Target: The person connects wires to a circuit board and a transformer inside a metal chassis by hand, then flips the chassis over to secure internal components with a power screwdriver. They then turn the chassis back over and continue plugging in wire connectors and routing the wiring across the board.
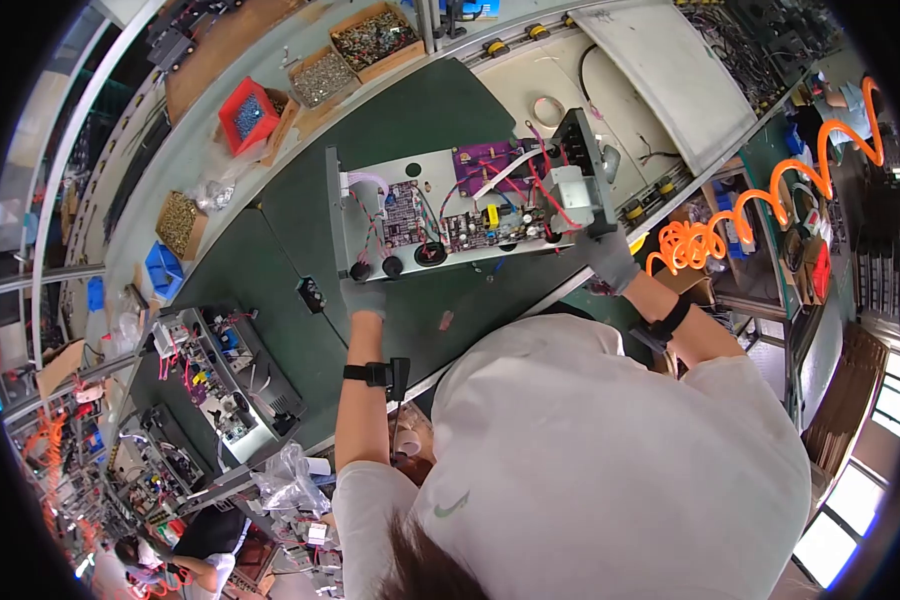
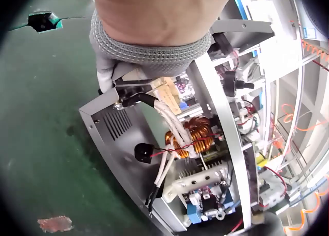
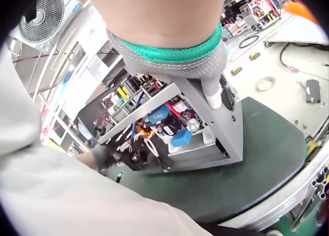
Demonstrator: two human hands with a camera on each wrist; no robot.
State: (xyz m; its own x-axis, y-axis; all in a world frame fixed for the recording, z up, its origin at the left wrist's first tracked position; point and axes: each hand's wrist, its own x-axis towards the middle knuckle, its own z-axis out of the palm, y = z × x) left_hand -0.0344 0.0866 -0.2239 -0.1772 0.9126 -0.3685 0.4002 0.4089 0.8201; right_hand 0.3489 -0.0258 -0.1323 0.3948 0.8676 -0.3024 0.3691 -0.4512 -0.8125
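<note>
In front of me, an open-framed grey sheet-metal chassis [image 1: 460,215] sits over a smooth dark-green tabletop [image 1: 270,250], its end panel cut with narrow slots [image 2: 118,124]. Inside I see a purple circuit board [image 1: 482,160], a ring-shaped coil of coppery wire [image 2: 199,133], white sleeved leads [image 2: 172,120] and a stubby black round part [image 2: 143,153]. Ribbed grey knit gloves with white fingertips cover both hands, the right cuff trimmed in green [image 3: 175,52].

The worker's white-shirted back [image 1: 610,430] blocks part of the near edge, and most fingers are lost behind metal and glove. I can't make out whether the whole underside touches the tabletop.

The chassis lies between the two hands: the left hand [image 1: 363,296] grips its near corner at one end, fingers bent round the panel; the right hand [image 1: 610,260] clasps the opposite end panel, one white fingertip [image 3: 213,100] flat against the outer face.
</note>
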